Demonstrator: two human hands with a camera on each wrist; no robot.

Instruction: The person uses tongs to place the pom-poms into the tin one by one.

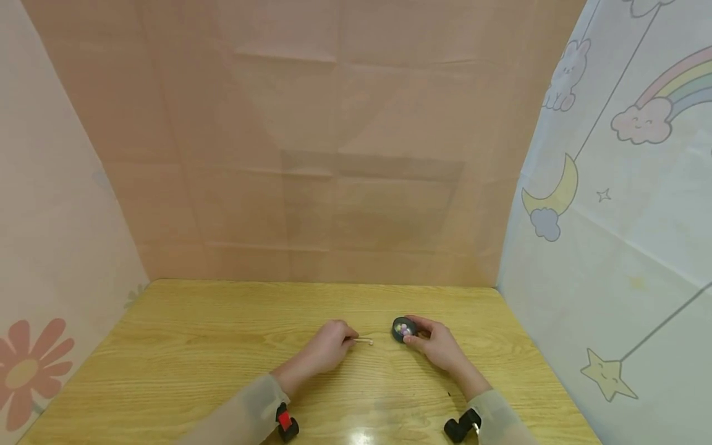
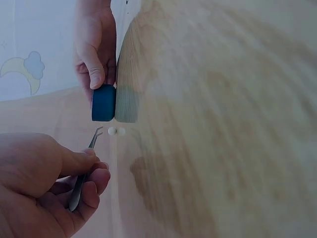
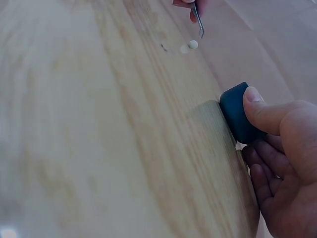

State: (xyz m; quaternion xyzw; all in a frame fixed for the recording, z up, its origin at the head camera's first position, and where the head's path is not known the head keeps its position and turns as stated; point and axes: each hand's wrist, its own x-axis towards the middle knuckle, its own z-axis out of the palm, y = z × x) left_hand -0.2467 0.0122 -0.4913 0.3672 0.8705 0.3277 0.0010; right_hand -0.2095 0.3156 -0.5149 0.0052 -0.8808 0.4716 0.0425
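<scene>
My left hand (image 1: 329, 347) pinches thin metal tweezers (image 2: 92, 144) with bent tips, which stand a little apart. Close by those tips, a small white ball (image 2: 112, 131) lies on the wooden table. To the right, my right hand (image 1: 440, 349) grips a small round dark teal container (image 1: 396, 330) by its side, with the thumb at the rim. Several small pastel balls (image 1: 403, 329) show inside it in the head view. From the right wrist view, the white ball sits between the container and the tweezers, apart from both.
The table (image 1: 222, 346) has a wood grain surface. Behind it hangs a plain orange-brown cloth (image 1: 311, 185), with printed sheets (image 1: 612, 247) along the sides. Each sleeve carries a black wrist mount (image 1: 286, 423). A tiny dark mark (image 3: 164, 47) shows on the tabletop.
</scene>
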